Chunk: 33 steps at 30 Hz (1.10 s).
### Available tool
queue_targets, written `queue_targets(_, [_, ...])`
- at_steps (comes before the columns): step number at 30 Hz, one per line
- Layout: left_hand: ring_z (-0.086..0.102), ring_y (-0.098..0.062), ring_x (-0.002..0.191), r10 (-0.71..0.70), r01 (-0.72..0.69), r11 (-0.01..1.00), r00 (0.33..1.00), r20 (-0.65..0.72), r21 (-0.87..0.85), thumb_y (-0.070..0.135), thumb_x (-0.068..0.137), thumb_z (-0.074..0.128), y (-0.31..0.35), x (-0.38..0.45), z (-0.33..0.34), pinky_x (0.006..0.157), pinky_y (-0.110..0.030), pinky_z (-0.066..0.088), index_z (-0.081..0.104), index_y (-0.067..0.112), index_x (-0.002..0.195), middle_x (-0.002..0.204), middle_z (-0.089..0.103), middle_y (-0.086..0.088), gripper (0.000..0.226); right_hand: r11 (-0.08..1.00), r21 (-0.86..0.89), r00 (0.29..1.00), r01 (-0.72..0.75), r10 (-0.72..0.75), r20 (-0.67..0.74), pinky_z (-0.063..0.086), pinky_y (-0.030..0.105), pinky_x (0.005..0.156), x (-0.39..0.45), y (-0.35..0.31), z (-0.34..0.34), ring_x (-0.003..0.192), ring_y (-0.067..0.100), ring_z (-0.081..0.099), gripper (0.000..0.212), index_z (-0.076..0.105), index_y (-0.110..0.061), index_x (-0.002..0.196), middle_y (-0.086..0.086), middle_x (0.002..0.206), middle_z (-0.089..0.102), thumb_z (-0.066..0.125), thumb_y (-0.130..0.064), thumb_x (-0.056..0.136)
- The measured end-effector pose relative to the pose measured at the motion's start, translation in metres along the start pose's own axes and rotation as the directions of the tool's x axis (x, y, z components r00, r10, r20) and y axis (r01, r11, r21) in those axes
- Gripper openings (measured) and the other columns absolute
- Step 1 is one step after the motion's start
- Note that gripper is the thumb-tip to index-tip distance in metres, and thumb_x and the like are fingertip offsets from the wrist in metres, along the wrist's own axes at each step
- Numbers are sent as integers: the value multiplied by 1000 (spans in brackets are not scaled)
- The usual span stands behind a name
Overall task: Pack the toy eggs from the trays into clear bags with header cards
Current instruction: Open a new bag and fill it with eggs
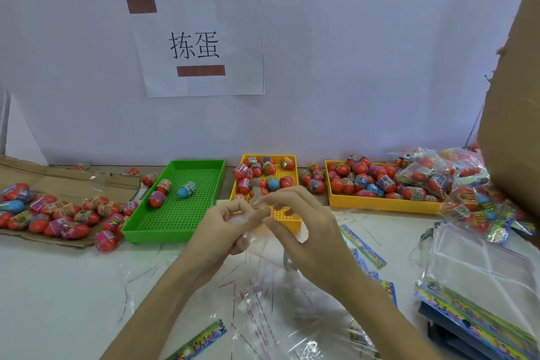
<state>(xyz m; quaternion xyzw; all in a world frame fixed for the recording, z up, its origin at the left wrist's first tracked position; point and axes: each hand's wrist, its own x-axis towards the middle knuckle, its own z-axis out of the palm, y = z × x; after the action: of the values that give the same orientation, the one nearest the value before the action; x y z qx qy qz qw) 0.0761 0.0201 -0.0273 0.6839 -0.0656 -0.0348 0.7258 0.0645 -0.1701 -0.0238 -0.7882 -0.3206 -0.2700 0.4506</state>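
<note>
My left hand (230, 228) and my right hand (298, 222) meet above the table's middle, both pinching the top of a clear bag (263, 245) that hangs down between them. Behind them stands a small yellow tray (292, 222) with several toy eggs (263, 175). A green tray (175, 210) to the left holds three eggs. A larger yellow tray (380, 204) at the right is full of eggs. More loose eggs (58, 213) lie on cardboard at far left.
Header cards (362, 242) and peeled strips lie on the white table near my hands; another card (201, 339) lies at the front. A stack of clear bags with cards (479, 280) sits at right, packed bags (432, 175) behind it. A cardboard box (514, 96) rises at right.
</note>
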Motion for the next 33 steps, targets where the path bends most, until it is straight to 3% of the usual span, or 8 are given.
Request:
queue_targets(7, [53, -24, 66, -2, 23, 995, 976, 217, -95, 58, 75, 87, 4, -4, 2, 56, -27, 45, 75, 15, 108, 84, 62, -12, 55, 866, 353, 917, -356, 397, -49, 59, 31, 77, 0, -7, 7, 88, 16, 71, 6, 72, -18, 101, -6, 91, 74, 70, -15, 96])
queue_targets(12, [67, -34, 112, -5, 59, 949, 985, 173, -309, 49, 97, 52, 0, 0, 13, 90, -45, 57, 76, 10, 119, 118, 74, -14, 51, 623, 573, 776, -532, 630, 35, 56, 20, 72, 2, -2, -3, 89, 18, 75, 13, 76, -15, 103, 2, 94, 78, 70, -7, 95])
queue_targets(17, [73, -27, 77, 66, -60, 997, 991, 118, -57, 30, 81, 90, -6, -4, 16, 69, -30, 58, 76, 21, 114, 99, 74, -11, 38, 533, 600, 725, -596, 678, 118, 61, 35, 86, 4, -3, -5, 99, 23, 74, 13, 80, -21, 99, 5, 98, 78, 79, -28, 88])
queue_targets(21, [64, -18, 61, 124, -123, 992, 992, -15, 18, 23, 75, 89, -5, -2, 11, 57, -23, 51, 79, 22, 102, 75, 71, -6, 29, 383, 698, 637, -605, 759, 136, 62, 40, 86, 8, -1, -7, 99, 30, 74, 23, 75, -15, 116, 13, 109, 77, 65, -29, 99])
queue_targets(24, [72, -20, 67, 227, -205, 962, 968, -109, 180, 27, 77, 87, -4, -3, 7, 62, -24, 57, 80, 26, 96, 74, 75, -7, 20, 550, 666, 666, -504, 738, -107, 59, 31, 76, 11, 0, -12, 95, 26, 74, 29, 68, -11, 116, 8, 100, 77, 45, -28, 110])
queue_targets(27, [77, -20, 71, 275, -246, 950, 951, -141, 192, 25, 79, 85, -3, -3, 9, 65, -25, 62, 81, 19, 93, 77, 78, -9, 16, 921, 236, 852, -309, 379, -362, 55, 29, 86, 7, 0, -14, 100, 15, 68, 16, 68, -20, 110, -8, 101, 71, 56, -30, 106])
queue_targets(30, [77, -20, 72, 344, -305, 913, 932, -111, 271, 21, 83, 83, -3, -4, 10, 66, -24, 61, 80, 14, 95, 79, 79, -5, 14, 985, -149, 947, -87, 35, -318, 48, 28, 96, 4, 1, -10, 113, 10, 60, 16, 73, -21, 112, -10, 112, 67, 67, -26, 99])
queue_targets(33, [77, -20, 72, 416, -359, 860, 904, -93, 362, 21, 86, 83, -4, -7, 12, 70, -29, 63, 80, 14, 97, 82, 79, -1, 14, 965, -237, 985, -114, 78, -157, 50, 34, 92, 1, 2, 0, 105, 7, 59, 28, 68, -23, 124, -13, 110, 66, 69, -33, 98])
